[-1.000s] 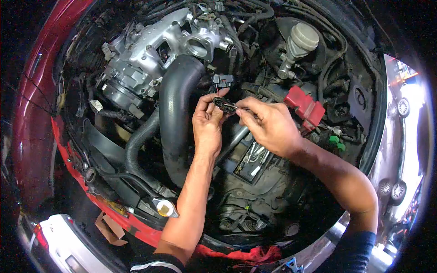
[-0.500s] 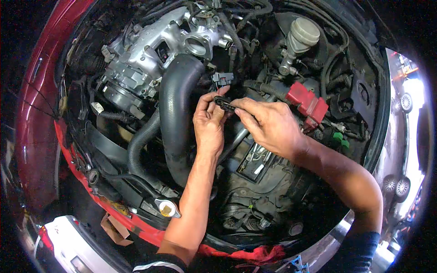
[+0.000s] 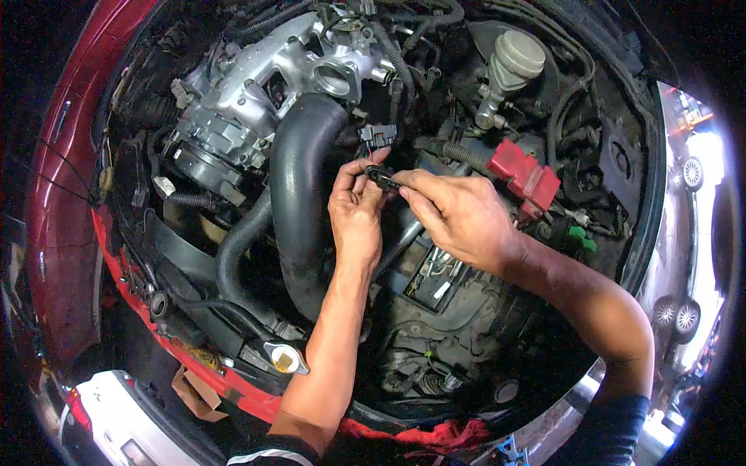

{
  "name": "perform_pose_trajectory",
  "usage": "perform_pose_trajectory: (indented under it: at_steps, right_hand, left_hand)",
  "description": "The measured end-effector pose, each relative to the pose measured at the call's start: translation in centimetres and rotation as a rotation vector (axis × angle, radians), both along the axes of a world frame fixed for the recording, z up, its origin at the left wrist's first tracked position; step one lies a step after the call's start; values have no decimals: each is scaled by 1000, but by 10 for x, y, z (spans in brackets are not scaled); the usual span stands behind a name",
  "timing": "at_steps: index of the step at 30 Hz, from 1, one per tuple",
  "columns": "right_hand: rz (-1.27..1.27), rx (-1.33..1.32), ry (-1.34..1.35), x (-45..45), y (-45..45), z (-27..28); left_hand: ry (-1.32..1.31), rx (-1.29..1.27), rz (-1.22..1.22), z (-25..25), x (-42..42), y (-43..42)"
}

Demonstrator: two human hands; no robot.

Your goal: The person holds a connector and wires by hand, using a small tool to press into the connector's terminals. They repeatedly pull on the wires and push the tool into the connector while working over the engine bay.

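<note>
My left hand is closed on a small black plastic part, gripping it between thumb and fingers above the engine bay. From the right, my right hand reaches in with thumb and index finger pinched at the part's near end. A thin, shiny sliver shows between those fingertips and the part, too small to name. Just beyond my left fingertips hangs a dark grey wiring connector with thin wires. To the left of my left hand curves a thick black intake hose.
A silver intake manifold with an open throttle bore lies at upper left. A pale-capped fluid reservoir and a red plastic cover are at right. Metal pieces lie in a black tray below my right hand. The radiator cap borders my left forearm.
The black part has turned slightly in my left fingers, and my right fingertips have shifted slightly up and left at its end. Both arms otherwise stay in place.
</note>
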State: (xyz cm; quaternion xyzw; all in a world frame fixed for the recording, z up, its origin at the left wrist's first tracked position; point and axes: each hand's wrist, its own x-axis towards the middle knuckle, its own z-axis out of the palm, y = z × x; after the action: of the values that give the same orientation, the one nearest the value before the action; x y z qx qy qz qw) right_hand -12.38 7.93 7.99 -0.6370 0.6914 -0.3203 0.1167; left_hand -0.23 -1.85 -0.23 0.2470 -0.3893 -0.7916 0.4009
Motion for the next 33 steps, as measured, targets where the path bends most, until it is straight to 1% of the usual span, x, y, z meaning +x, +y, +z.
perform_pose_trajectory:
  at_steps: [6, 11, 19, 23, 26, 29, 33]
  right_hand:
    - [7, -35, -5, -2, 1, -4]
    - [29, -47, -10, -4, 0, -1]
    - [55, -62, 88, -2, 3, 1]
    - [50, 70, 197, 2, 5, 12]
    - [61, 57, 292, 4, 7, 11]
    - [66, -78, 313, 5, 6, 4]
    - [49, -12, 323, 7, 7, 5]
  left_hand:
    - [-39, -10, 22, 3, -1, 1]
    - [-3, -15, 13, -1, -1, 1]
    - [-38, -61, 5, -5, 1, 0]
    - [-58, -52, 38, 1, -1, 4]
    - [-39, -38, 54, -2, -3, 6]
    - [-71, -63, 54, -1, -3, 7]
    - [-117, -96, 73, 2, -4, 10]
